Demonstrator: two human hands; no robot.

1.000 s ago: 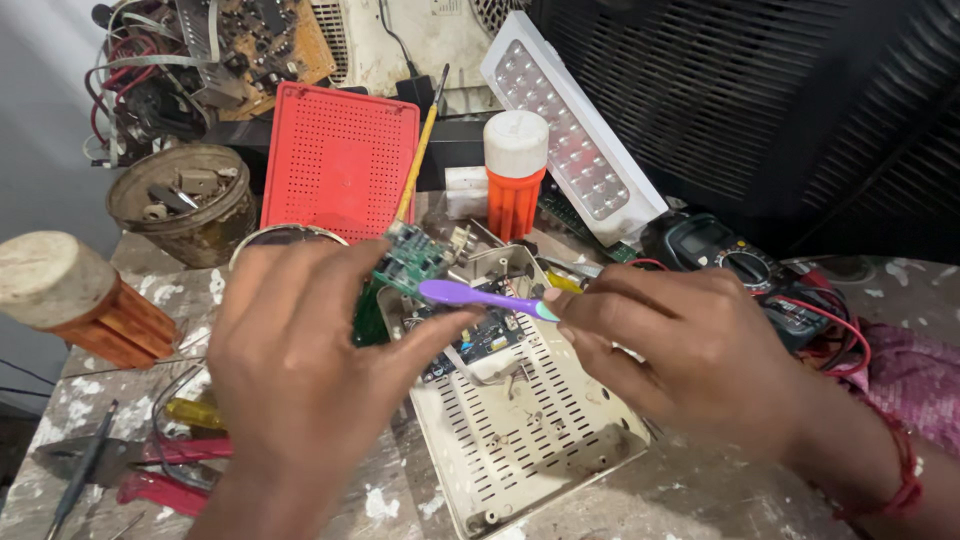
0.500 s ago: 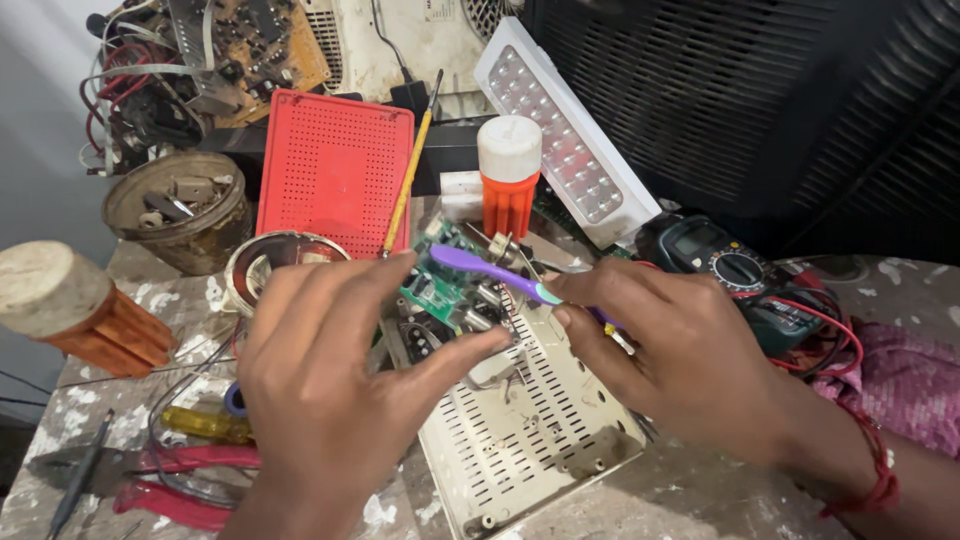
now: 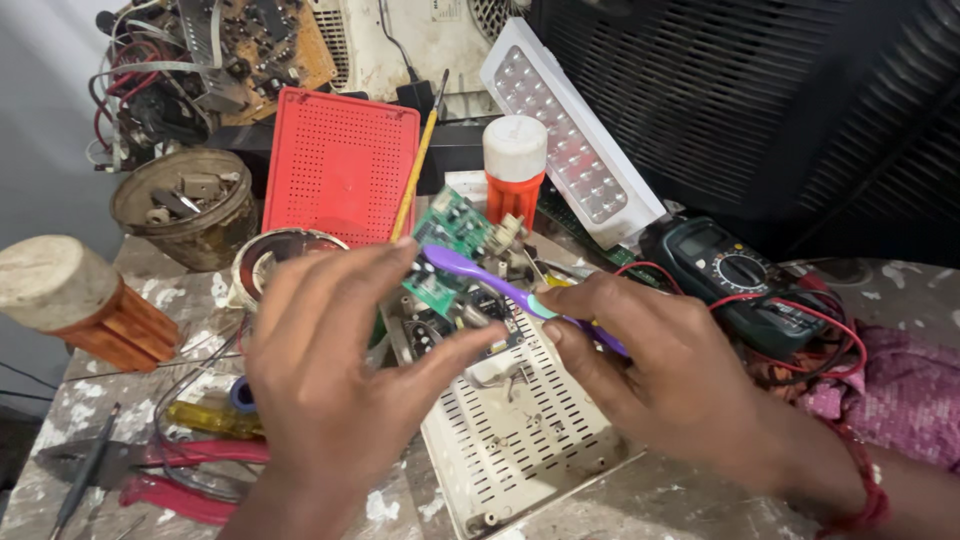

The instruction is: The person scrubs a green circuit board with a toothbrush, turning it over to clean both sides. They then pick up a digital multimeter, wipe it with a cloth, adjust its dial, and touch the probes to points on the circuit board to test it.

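Note:
My left hand [image 3: 340, 380] holds a small green circuit board [image 3: 450, 250] tilted up between thumb and fingers, above a white perforated casing [image 3: 520, 440] lying on the bench. In my right hand [image 3: 660, 370] is a purple toothbrush [image 3: 500, 285]; its head rests against the face of the board. The board carries several small parts and a pale connector at its right end.
A red perforated cover [image 3: 340, 165] and a yellow pencil [image 3: 415, 175] stand behind. An orange bottle with a white cap [image 3: 515, 165], a white LED lamp panel [image 3: 570, 130] and a multimeter [image 3: 735, 280] with red leads lie right. Red-handled pliers [image 3: 160, 480], a yellow screwdriver [image 3: 205, 418] and a bowl of parts [image 3: 185, 205] sit left.
The board and brush have risen slightly toward the camera. The brush head has slid up and left across the board.

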